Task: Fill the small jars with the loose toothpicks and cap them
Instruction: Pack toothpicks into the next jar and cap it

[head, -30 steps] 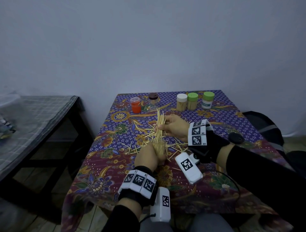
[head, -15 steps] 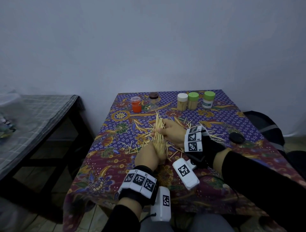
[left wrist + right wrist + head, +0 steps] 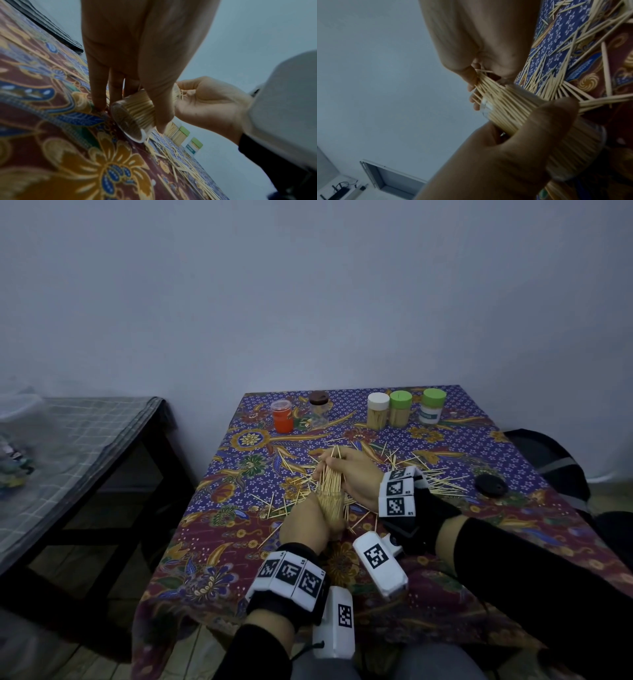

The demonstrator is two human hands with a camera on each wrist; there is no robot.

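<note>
One bundle of pale wooden toothpicks (image 3: pixel 331 478) now sits deeper in the small clear plastic jar (image 3: pixel 329 505) than it did a second ago, when the sticks stood tall and fanned above the rim; the right hand (image 3: pixel 356 474) has come down with them, closer to the jar mouth. That suggests the load is nearly seated, with capping not yet started.

The left hand (image 3: pixel 306 523) wraps its fingers and thumb round the jar at the near middle of the floral batik tablecloth (image 3: pixel 428 594), tilting it off the cloth. The right hand pinches the bundle's upper ends between curled fingers.

Through the clear wall the jar looks tightly packed with upright sticks. Many loose toothpicks (image 3: pixel 435 477) lie scattered just right of and beyond the hands. At the far edge stand capped jars, among them a white-lidded jar (image 3: pixel 378 409) and a green-lidded jar (image 3: pixel 399 408). A round black lid (image 3: pixel 490 484) lies at the right.
</note>
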